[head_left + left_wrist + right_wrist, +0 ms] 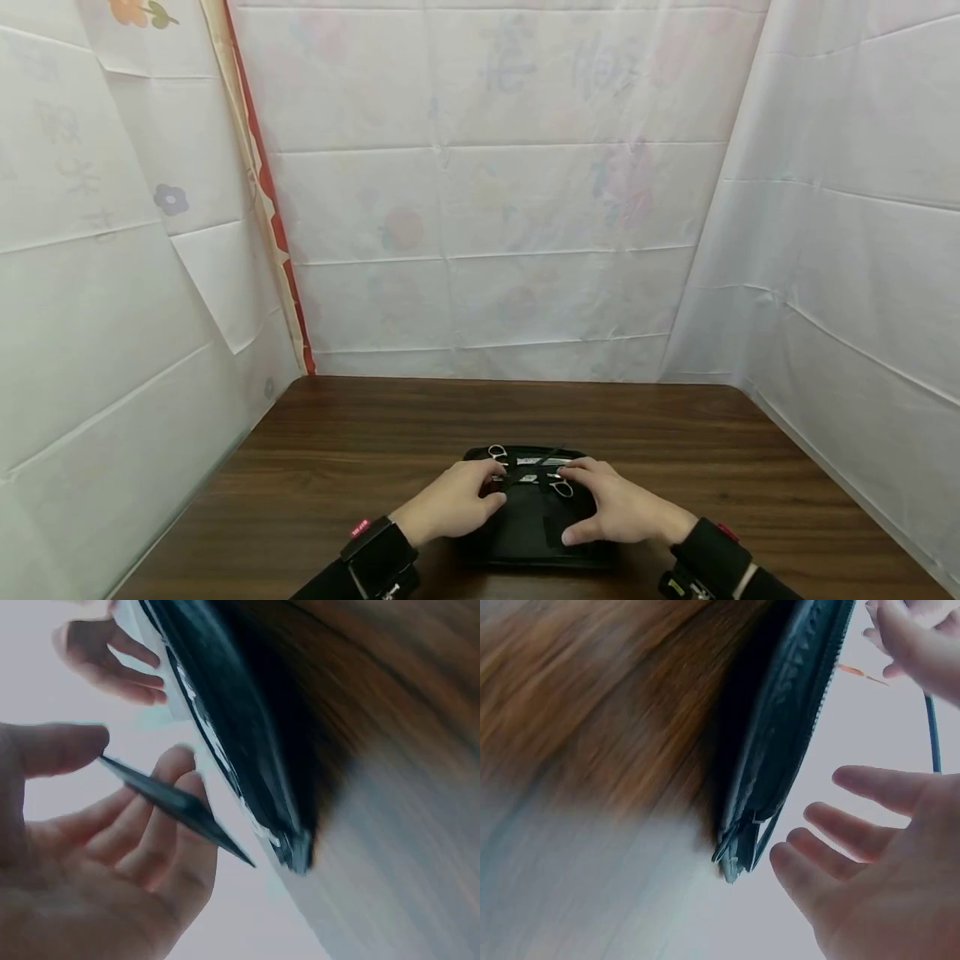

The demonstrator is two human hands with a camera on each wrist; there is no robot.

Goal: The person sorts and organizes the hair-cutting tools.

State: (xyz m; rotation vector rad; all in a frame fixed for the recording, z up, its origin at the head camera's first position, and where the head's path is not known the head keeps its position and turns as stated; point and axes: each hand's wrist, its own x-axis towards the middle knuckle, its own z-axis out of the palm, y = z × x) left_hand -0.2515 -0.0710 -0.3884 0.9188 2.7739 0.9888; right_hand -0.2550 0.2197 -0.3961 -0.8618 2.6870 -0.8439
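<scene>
A black zip case (528,529) lies unzipped on the table, with small silver scissors (562,488) and other metal tools in its slots. Over its left side is my left hand (456,500), thumb and forefinger apart. In the left wrist view a thin dark flap (176,802) stands between this thumb and the fingers, and the thumb tip appears to touch its edge. My right hand (621,504) hovers at the case's right side, fingers spread. The right wrist view shows these fingers beside the zipped edge (810,735), with a dark strip (933,735) behind them.
A second pair of scissor handles (497,452) sticks up at the case's back left. The dark wooden table (360,425) reaches back to white sheets (480,208), which hang behind and on both sides. A red-edged strip (270,192) runs down the left corner.
</scene>
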